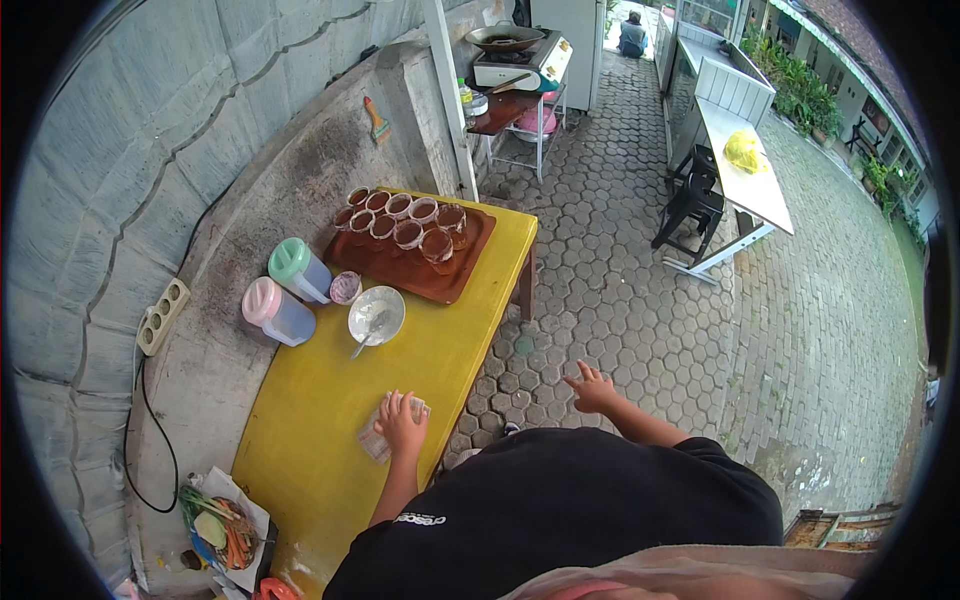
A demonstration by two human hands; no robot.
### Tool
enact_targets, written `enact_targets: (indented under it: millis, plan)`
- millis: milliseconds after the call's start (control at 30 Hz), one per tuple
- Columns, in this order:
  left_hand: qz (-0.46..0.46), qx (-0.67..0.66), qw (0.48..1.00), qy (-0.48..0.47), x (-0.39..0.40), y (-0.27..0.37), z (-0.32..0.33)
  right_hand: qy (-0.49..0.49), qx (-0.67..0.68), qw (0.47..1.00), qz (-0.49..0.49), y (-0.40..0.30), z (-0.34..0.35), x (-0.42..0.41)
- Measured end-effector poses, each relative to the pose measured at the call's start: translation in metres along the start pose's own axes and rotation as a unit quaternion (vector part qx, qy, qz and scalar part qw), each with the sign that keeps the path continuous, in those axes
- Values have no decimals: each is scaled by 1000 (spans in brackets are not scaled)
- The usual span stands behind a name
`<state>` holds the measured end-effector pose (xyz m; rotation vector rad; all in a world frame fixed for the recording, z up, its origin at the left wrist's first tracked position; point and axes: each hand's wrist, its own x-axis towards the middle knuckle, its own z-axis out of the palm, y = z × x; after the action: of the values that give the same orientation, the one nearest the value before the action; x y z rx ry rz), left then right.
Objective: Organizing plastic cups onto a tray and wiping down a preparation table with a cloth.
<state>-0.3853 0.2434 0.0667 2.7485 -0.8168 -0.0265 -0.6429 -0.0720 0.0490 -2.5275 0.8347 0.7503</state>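
My left hand (403,424) lies on a folded checked cloth (373,441) on the yellow table (322,420); whether its fingers grip the cloth is hard to tell. Over the paving, beside the table, my right hand (592,388) is held with fingers apart and nothing in it. Farther along the table stands a white bowl (390,307) of white powder with a spoon in it, next to a small cup (346,288). A brown tray (450,281) carries several glasses of reddish-brown liquid. Two plastic pitchers with pink (262,299) and green (289,258) lids stand by the wall.
A power strip (163,316) and a paintbrush (377,121) are on the concrete ledge. Vegetables (225,532) lie at the table's near left end. Beyond are a gas stove (523,69) with a wok, black stools (688,214) and a white table (739,187). A person (633,36) sits far off.
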Motion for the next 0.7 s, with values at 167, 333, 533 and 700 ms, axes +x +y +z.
enact_targets:
  millis: [167,333,533,700]
  plan:
    - [-42,42,998,-34,-21,-8,13,-9,-1,1000,-8,-1,2,5]
    - [-27,69,997,33,-9,-32,28,-32,12,999,-41,-13,-9,12]
    - [50,-103,987,112,38,15,8,34,66,984,-161,-53,-37,29]
    - [147,-259,949,99,52,116,-23,115,189,938,-268,-102,-50,34]
